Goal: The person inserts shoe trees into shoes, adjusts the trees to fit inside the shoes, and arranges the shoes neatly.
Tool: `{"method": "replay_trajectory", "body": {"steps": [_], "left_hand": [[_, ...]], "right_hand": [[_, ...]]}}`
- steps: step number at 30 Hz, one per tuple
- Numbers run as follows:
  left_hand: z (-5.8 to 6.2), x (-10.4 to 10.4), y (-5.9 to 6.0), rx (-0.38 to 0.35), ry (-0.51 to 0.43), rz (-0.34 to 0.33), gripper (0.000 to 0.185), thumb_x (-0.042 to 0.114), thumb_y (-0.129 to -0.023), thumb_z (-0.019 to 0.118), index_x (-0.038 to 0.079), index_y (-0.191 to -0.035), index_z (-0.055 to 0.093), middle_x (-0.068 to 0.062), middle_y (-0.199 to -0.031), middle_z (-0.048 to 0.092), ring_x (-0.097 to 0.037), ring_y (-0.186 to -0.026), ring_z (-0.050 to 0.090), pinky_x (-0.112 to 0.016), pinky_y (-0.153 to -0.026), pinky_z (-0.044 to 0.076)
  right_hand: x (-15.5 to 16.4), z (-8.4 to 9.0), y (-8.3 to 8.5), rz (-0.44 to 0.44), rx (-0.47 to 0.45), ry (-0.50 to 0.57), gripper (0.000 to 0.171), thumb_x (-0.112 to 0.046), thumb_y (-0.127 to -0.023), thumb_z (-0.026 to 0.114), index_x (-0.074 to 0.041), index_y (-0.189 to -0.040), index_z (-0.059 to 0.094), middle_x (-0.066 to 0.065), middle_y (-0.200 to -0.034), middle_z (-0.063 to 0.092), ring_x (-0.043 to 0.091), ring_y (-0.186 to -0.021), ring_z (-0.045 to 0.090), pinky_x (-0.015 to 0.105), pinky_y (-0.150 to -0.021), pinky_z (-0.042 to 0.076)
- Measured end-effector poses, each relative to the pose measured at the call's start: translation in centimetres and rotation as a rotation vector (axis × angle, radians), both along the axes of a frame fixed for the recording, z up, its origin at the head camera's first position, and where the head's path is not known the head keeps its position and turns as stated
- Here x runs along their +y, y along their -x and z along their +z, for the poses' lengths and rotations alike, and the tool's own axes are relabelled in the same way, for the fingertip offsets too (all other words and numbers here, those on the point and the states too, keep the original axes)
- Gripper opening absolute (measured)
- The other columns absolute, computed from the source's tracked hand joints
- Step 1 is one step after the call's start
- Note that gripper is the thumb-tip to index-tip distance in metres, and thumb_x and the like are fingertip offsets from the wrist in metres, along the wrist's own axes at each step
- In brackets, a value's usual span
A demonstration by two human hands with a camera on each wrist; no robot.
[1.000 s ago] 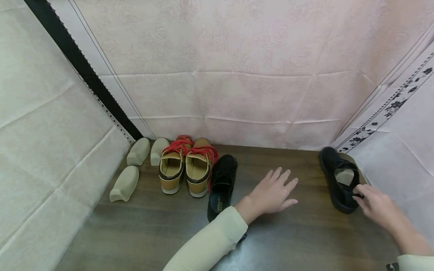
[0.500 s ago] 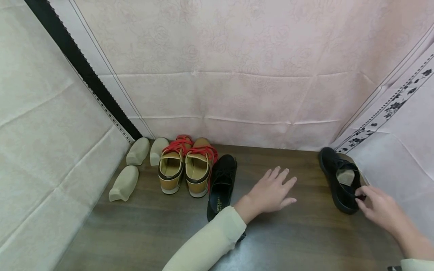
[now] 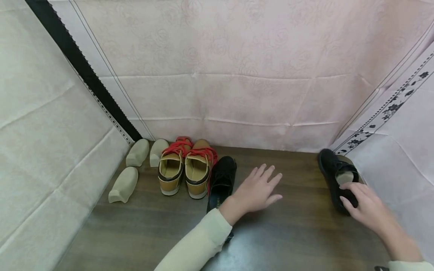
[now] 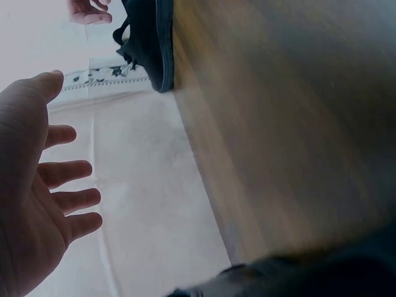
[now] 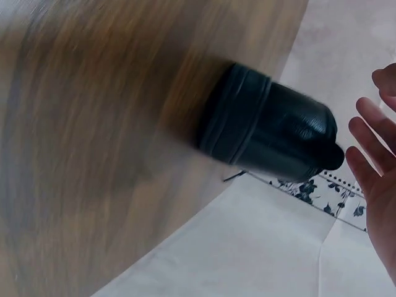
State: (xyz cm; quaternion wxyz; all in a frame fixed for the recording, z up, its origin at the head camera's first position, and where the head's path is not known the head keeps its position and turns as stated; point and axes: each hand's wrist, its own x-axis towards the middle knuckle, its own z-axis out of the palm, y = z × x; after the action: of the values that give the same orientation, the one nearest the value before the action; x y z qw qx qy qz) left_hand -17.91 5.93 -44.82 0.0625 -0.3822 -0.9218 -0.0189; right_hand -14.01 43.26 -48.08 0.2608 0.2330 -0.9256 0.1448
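Observation:
At the right, a black shoe (image 3: 326, 169) stands on the floor with a cream shoe tree (image 3: 344, 178) inside it. My right hand (image 3: 367, 207) is over the shoe's heel end, its fingers loosely bent and holding nothing. In the right wrist view, those fingers (image 5: 371, 130) are near the heel. My left hand (image 3: 254, 188) hovers over the floor with its fingers spread, holding nothing; the left wrist view shows its palm (image 4: 31, 223). A second black shoe (image 3: 223, 175) is left of it, partly hidden by my left wrist and sleeve.
Tan shoes (image 3: 197, 177) with red laces stand beside the second black shoe. Further left lie several cream shoe trees (image 3: 124, 183). A pale patterned cloth (image 3: 237, 98) hangs behind, and white cloths border both sides of the wooden floor (image 3: 142, 233).
My right hand has let go of the black shoe's heel edge and moved left over its opening. My left hand has shifted slightly left.

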Motion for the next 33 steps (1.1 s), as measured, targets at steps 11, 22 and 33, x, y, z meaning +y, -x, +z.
{"method": "replay_trajectory", "body": {"steps": [11,22,33], "left_hand": [[1.0,-3.4,-0.1,0.053,-0.024,0.015,0.068,0.059,-0.106,0.041,0.020,-0.161,0.036,-0.012,-0.167,0.034,-0.034,-0.153,0.035,-0.050,-0.123,0.033],[1.6,-6.5,-0.2,0.094,-0.049,0.037,0.068,0.058,-0.105,0.047,0.018,-0.159,0.042,-0.015,-0.165,0.037,-0.036,-0.152,0.036,-0.052,-0.121,0.035],[1.3,-10.0,-0.6,0.087,-0.120,0.076,0.066,0.057,-0.105,0.049,0.016,-0.156,0.046,-0.015,-0.164,0.039,-0.037,-0.152,0.037,-0.052,-0.123,0.032]], "right_hand": [[-3.7,0.8,0.0,0.041,-0.020,0.060,0.045,0.004,-0.071,0.080,-0.001,-0.114,0.067,0.017,-0.120,0.068,0.032,-0.118,0.053,0.004,-0.114,0.013],[-7.6,0.4,-0.4,0.071,-0.058,0.025,0.053,-0.005,-0.076,0.083,-0.004,-0.126,0.066,0.016,-0.142,0.061,0.011,-0.149,0.037,0.010,-0.121,0.012],[-10.8,-0.1,-1.3,0.144,-0.058,0.016,0.060,-0.016,-0.080,0.079,-0.008,-0.137,0.062,0.013,-0.153,0.053,0.028,-0.141,0.048,0.010,-0.121,0.014]]}}
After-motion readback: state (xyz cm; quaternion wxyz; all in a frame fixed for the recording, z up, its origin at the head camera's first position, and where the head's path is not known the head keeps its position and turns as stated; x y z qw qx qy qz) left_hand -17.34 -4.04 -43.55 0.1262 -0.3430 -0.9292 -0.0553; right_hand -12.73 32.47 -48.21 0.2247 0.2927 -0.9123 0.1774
